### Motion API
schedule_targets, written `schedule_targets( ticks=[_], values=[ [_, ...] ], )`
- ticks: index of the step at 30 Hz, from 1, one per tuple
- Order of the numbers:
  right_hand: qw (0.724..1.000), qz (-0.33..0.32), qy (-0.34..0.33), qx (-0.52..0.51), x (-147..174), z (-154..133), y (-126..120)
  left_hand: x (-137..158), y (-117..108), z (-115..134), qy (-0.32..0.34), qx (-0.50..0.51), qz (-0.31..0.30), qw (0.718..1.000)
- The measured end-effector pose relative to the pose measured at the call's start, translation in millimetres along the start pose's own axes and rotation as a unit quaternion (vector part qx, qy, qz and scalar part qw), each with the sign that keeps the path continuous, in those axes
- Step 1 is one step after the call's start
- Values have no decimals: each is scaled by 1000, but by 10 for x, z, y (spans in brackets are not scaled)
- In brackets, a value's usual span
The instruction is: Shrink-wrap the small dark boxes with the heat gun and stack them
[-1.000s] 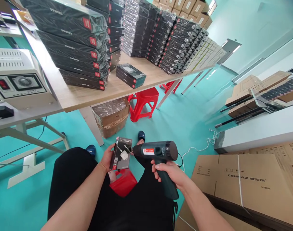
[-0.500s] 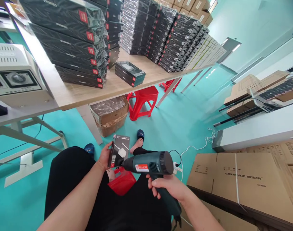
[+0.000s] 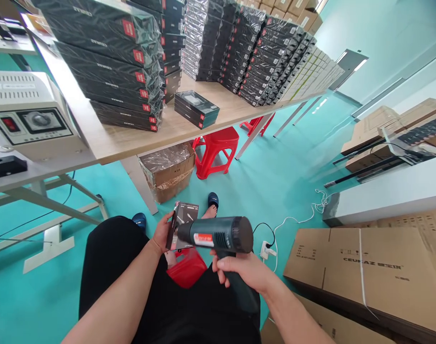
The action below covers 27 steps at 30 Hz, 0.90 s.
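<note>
One held black box, one heat gun, two hands

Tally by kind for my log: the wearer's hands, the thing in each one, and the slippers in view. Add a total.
Left hand and right hand: 2
Black box, in the left: 1
Heat gun, in the right: 1
Dark slippers: 2
Total: 6

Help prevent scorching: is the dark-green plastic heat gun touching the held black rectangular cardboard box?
Cannot tell: in the head view, the heat gun overlaps the box.
</note>
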State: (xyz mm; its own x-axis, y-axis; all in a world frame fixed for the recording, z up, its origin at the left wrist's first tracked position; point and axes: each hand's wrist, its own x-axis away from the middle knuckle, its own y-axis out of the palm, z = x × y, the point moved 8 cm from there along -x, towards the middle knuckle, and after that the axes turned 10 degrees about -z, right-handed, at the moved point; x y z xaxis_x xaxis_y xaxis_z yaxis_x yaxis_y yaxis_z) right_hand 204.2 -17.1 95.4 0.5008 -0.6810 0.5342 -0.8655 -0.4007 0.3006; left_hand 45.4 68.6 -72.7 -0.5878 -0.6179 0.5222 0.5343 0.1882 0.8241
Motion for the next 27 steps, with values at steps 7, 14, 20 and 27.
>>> schedule_targets(
  ticks=[7, 14, 20, 27],
  values=[
    [999, 1, 7, 44, 90, -2, 12, 15, 39, 50, 21, 8, -26, 999],
    [999, -28, 21, 39, 54, -3, 71, -2, 97, 2, -1, -12, -35, 999],
    [987, 109, -80, -84, -192, -271, -265, -37, -24, -33, -3, -11, -34, 999],
    [985, 154, -52, -51, -117, -248, -665, 6, -5, 13, 10, 14, -12, 1000]
  ],
)
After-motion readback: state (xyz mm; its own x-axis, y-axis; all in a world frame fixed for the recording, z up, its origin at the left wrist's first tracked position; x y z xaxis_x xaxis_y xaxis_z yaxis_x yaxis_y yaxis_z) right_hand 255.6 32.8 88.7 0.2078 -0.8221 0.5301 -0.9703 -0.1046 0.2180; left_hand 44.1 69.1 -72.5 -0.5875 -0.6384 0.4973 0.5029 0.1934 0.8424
